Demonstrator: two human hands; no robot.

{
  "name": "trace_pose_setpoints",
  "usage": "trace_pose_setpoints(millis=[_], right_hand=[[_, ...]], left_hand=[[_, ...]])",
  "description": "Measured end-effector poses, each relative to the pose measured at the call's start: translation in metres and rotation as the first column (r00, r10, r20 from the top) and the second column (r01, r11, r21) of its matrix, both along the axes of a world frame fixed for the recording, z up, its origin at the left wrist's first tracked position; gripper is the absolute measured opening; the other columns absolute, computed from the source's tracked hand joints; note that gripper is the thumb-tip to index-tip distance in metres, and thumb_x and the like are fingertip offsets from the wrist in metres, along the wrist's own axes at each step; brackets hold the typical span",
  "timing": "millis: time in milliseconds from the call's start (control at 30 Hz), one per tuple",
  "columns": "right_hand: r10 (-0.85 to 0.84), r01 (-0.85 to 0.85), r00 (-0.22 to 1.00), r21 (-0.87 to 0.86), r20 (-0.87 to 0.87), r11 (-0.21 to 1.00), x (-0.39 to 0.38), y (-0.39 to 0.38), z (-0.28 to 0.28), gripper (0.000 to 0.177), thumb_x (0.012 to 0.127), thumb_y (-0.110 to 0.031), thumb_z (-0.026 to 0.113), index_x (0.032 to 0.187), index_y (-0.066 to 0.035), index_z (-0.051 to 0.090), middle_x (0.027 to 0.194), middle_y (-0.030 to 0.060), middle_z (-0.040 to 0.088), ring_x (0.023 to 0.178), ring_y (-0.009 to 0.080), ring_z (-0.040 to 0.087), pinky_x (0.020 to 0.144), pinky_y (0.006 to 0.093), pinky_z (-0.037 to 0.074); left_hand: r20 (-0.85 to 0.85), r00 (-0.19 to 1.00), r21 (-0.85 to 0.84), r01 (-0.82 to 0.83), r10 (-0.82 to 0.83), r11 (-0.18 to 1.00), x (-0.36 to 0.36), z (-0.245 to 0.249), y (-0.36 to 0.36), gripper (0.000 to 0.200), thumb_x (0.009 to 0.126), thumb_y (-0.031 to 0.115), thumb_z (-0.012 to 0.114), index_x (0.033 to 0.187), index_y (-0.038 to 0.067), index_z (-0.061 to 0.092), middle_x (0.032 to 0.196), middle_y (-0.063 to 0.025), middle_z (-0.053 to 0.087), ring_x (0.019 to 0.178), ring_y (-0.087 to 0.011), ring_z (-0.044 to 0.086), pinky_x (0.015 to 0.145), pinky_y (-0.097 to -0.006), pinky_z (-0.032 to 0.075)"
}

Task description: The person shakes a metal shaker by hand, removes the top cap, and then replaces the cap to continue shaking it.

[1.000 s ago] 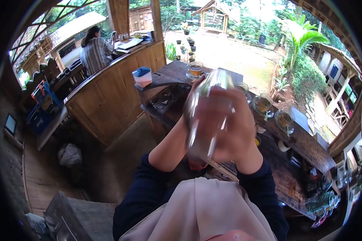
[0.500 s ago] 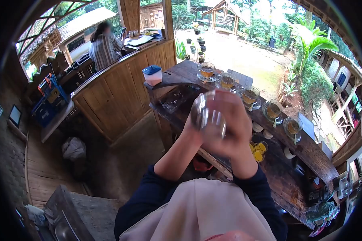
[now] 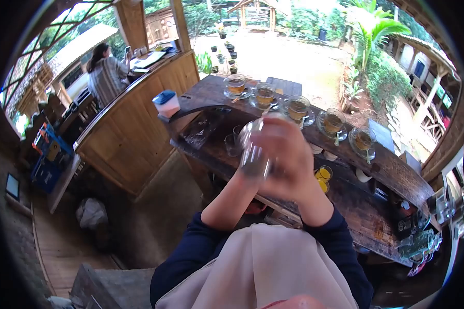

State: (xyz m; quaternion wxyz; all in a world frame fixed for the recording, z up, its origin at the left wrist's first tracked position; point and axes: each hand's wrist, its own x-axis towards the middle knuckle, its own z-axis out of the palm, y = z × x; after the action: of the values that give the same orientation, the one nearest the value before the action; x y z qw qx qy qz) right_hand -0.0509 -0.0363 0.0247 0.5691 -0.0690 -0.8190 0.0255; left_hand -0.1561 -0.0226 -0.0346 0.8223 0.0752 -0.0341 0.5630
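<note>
A shiny, clear glass [image 3: 256,154] is held up in front of my chest, its outline smeared by motion. My right hand [image 3: 288,157] wraps round it from the right, fingers bent over its upper side. My left hand [image 3: 247,177] meets the glass from the left and below; the glass and my right hand hide most of its fingers. Just beyond my hands, glass cups of amber drink stand on saucers along the raised wooden counter, among them one cup [image 3: 297,109] in the middle and another cup [image 3: 331,121] to its right.
Yellow-filled glasses [image 3: 323,177] and empty glasses [image 3: 232,145] stand on the lower shelf. A blue-lidded tub [image 3: 167,104] sits at the counter's left end. Glassware [image 3: 423,242] crowds the right end. Across the room, a person [image 3: 105,74] sits behind a wooden partition [image 3: 134,134].
The view has shifted, so the counter and cups appear further left. Both hands still hold the glass, which is now more upright. More of the empty glasses shows behind it.
</note>
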Motion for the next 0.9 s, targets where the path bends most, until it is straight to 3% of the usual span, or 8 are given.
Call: trace_pose_setpoints(millis=[167, 233, 267, 400, 467, 533, 700, 900], right_hand=[[0.218, -0.114, 0.967, 0.541, -0.132, 0.833, 0.015, -0.026, -0.033, 0.017, 0.075, -0.015, 0.068, 0.09, -0.02, 0.064, 0.099, -0.0038, 0.063, 0.099, 0.0181, 0.061, 0.088, 0.0402, 0.041], [0.266, -0.108, 0.941, 0.562, -0.208, 0.82, 0.027, -0.01, -0.033, 0.015, 0.075, -0.015, 0.066, 0.089, -0.021, 0.063, 0.1, -0.0054, 0.062, 0.098, 0.0193, 0.061, 0.087, 0.041, 0.042], [0.004, -0.034, 0.994, 0.283, 0.106, 0.958, 0.061, -0.009, -0.019, 0.022, 0.072, -0.021, 0.068, 0.093, -0.02, 0.063, 0.099, 0.0006, 0.063, 0.096, 0.0209, 0.062, 0.083, 0.0416, 0.045], [-0.232, 0.137, 0.964, -0.502, -0.132, 0.854, 0.069, 0.035, -0.038, 0.038, 0.063, -0.028, 0.074, 0.091, -0.004, 0.065, 0.104, 0.0118, 0.062, 0.093, 0.0294, 0.061, 0.08, 0.0413, 0.047], [-0.319, 0.223, 0.939, -0.479, -0.127, 0.849, 0.097, 0.023, -0.027, 0.034, 0.065, -0.025, 0.073, 0.091, -0.006, 0.065, 0.103, 0.0114, 0.062, 0.093, 0.0273, 0.061, 0.078, 0.0405, 0.047], [-0.276, 0.273, 0.961, 0.157, -0.002, 0.949, 0.116, -0.017, -0.013, 0.023, 0.068, -0.013, 0.071, 0.09, -0.01, 0.067, 0.099, 0.0072, 0.064, 0.092, 0.02, 0.063, 0.076, 0.0376, 0.047], [0.092, 0.083, 0.979, 0.764, -0.184, 0.639, 0.136, -0.051, -0.012, 0.014, 0.077, -0.01, 0.06, 0.089, -0.016, 0.064, 0.093, -0.0023, 0.066, 0.093, 0.0209, 0.064, 0.078, 0.0367, 0.045], [-0.448, 0.371, 0.886, -0.397, -0.12, 0.839, 0.207, -0.025, -0.033, 0.042, 0.063, -0.024, 0.075, 0.102, -0.011, 0.064, 0.117, 0.012, 0.056, 0.113, 0.0344, 0.052, 0.093, 0.0513, 0.039]], left_hand=[[-0.003, 0.991, 0.797, 0.084, -0.135, 0.599, 0.01, -0.017, 0.035, 0.091, 0.076, 0.057, 0.063, 0.138, 0.003, 0.025, 0.134, -0.0214, 0.036, 0.113, -0.0339, 0.049, 0.087, -0.047, 0.05], [0.091, 0.957, 0.439, 0.209, -0.275, 0.874, 0.021, -0.017, 0.015, 0.087, 0.079, 0.058, 0.057, 0.138, 0.001, 0.027, 0.131, -0.0212, 0.04, 0.114, -0.0321, 0.048, 0.088, -0.0474, 0.048], [0.001, 0.98, 0.295, 0.192, -0.201, 0.936, 0.029, -0.029, 0.036, 0.074, 0.079, 0.047, 0.065, 0.129, 0.002, 0.036, 0.116, -0.0159, 0.051, 0.11, -0.027, 0.048, 0.088, -0.0383, 0.046], [-0.275, 0.951, -0.406, 0.019, -0.142, 0.914, 0.079, -0.061, 0.056, 0.055, 0.09, 0.048, 0.041, 0.123, 0.004, 0.048, 0.116, -0.0138, 0.055, 0.102, -0.0273, 0.058, 0.087, -0.0408, 0.048], [-0.14, 0.98, -0.189, 0.11, -0.138, 0.976, 0.092, -0.061, 0.049, 0.054, 0.09, 0.047, 0.042, 0.122, 0.004, 0.048, 0.115, -0.0137, 0.056, 0.103, -0.0272, 0.057, 0.088, -0.0405, 0.048], [0.082, 0.792, 0.223, 0.577, -0.605, 0.785, 0.09, -0.031, 0.047, 0.053, 0.089, 0.046, 0.045, 0.121, 0.004, 0.049, 0.115, -0.0145, 0.056, 0.103, -0.0278, 0.057, 0.089, -0.04, 0.048], [-0.122, 0.87, 0.625, 0.441, -0.477, 0.644, 0.131, -0.009, 0.027, 0.077, 0.083, 0.049, 0.058, 0.134, -0.001, 0.03, 0.127, -0.0201, 0.045, 0.107, -0.0367, 0.052, 0.085, -0.0468, 0.051], [-0.075, 0.922, 0.058, 0.383, -0.379, 0.922, 0.215, -0.03, 0.061, 0.048, 0.091, 0.046, 0.04, 0.114, 0.006, 0.054, 0.102, -0.0136, 0.062, 0.091, -0.026, 0.063, 0.08, -0.041, 0.053]])
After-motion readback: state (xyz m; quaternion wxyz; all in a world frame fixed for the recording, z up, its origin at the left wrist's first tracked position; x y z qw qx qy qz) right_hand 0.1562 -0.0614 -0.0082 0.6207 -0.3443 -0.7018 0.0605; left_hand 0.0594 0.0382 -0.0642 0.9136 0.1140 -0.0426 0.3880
